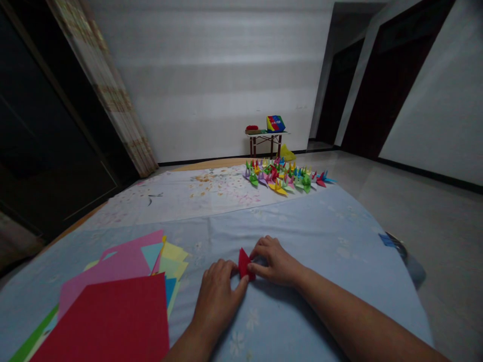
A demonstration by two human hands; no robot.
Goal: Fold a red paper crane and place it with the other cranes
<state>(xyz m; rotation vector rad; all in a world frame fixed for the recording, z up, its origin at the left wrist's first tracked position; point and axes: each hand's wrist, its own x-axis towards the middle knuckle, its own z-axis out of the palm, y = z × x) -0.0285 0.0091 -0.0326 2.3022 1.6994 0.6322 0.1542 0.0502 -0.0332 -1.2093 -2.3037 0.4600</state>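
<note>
A small folded piece of red paper [243,262] rests on the blue cloth, its pointed end facing away from me. My left hand [219,287] is closed at its left side, thumb pressed along the lower edge. From the right, my right hand [274,261] grips the same paper between thumb and fingers. Part of the paper is hidden behind the fingertips. To the left of my hands lies a stack of coloured sheets, with a large red sheet [113,317] on top and a pink sheet [124,261] beneath it.
Many folded paper cranes [277,176] in mixed colours crowd the table's far right. A light blue flowered cloth [302,216] and a white flowered cloth [188,198] cover the table. Beyond stands a small side table [260,134] bearing a colourful bag [275,123]. A stool [403,251] shows at right.
</note>
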